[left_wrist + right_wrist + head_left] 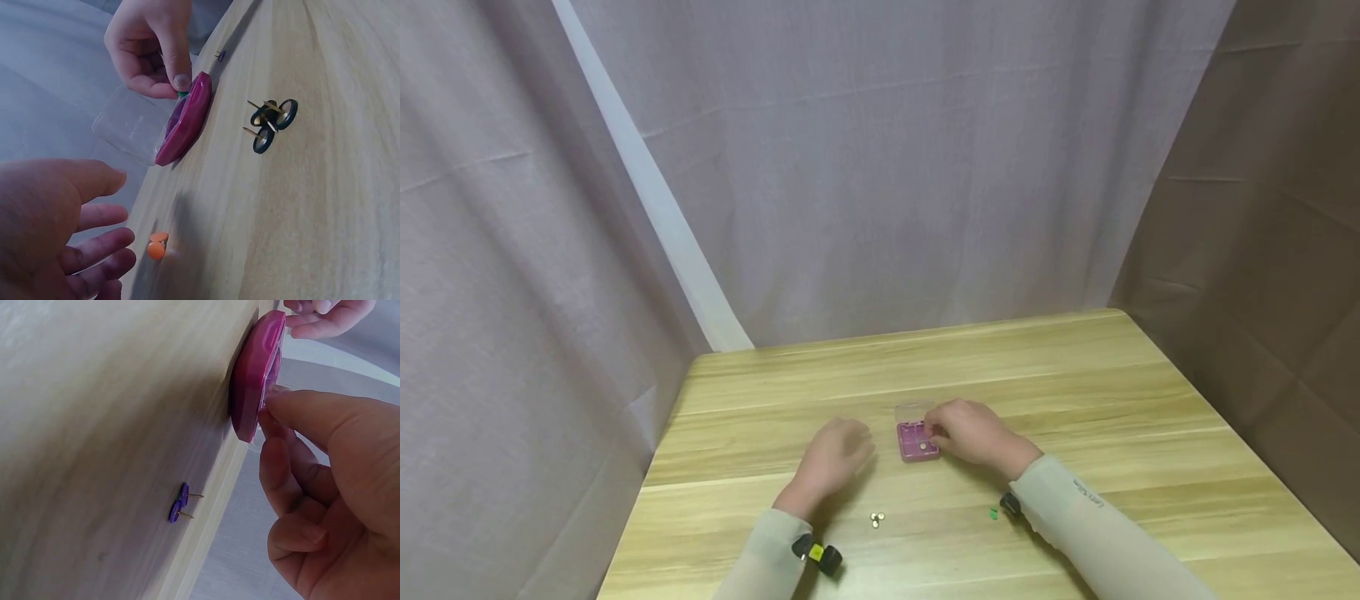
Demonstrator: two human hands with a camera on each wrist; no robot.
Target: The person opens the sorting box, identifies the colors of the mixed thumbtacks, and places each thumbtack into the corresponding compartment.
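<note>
A small magenta compartment box (917, 455) sits on the table with its clear lid (128, 128) swung open at the back. My right hand (970, 432) is over its right side, thumb and forefinger pinching a green thumbtack (182, 94) at the compartments. In the right wrist view the fingertips hide that tack. A small pale-gold piece (922, 446) lies in a front compartment. To the left of the box, apart from it, my left hand (835, 454) hovers with relaxed fingers and holds nothing.
Several black-rimmed thumbtacks (265, 122) lie points up on the wooden table (760, 392), nearer than the box. Orange thumbtacks (157, 247) rest by the left hand, purple thumbtacks (179, 503) beyond the right, and green pieces (993, 513) near the right wrist. Curtains (910, 183) surround the table.
</note>
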